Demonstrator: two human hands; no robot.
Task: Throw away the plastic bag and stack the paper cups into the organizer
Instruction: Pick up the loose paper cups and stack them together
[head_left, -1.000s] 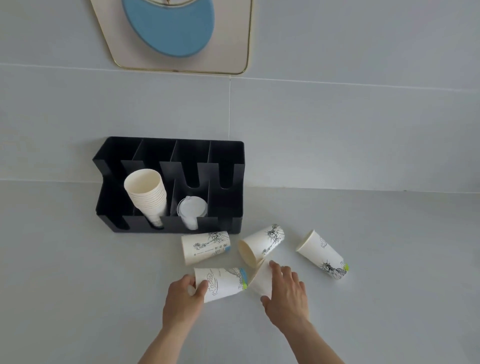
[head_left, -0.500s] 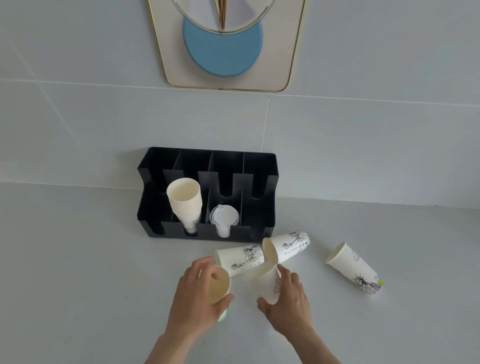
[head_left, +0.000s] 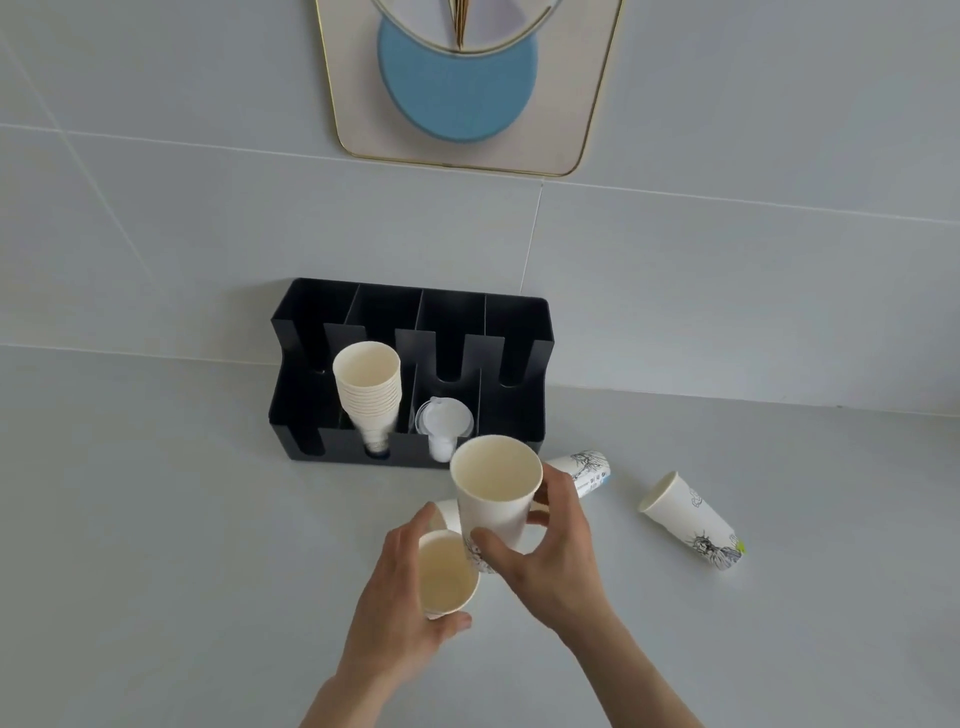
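My left hand (head_left: 395, 618) grips a white paper cup (head_left: 445, 574) with its mouth toward me. My right hand (head_left: 550, 551) holds a second printed paper cup (head_left: 493, 493) upright, just above and right of the first. A third cup (head_left: 444, 512) lies partly hidden behind them. Another cup (head_left: 587, 467) lies on its side behind my right hand, and one more (head_left: 691, 522) lies further right. The black organizer (head_left: 524, 332) stands against the wall with a stack of paper cups (head_left: 369, 395) in its second slot. No plastic bag is visible.
Clear plastic lids (head_left: 444, 423) sit in the organizer's third slot. The grey counter (head_left: 156, 545) meets a tiled wall behind. A framed wall piece (head_left: 460, 88) with a blue disc hangs above the organizer.
Both hands have lifted their cups off the counter. The right hand's cup has risen upright in front of the organizer, and the left hand's cup has turned mouth-up beside it.
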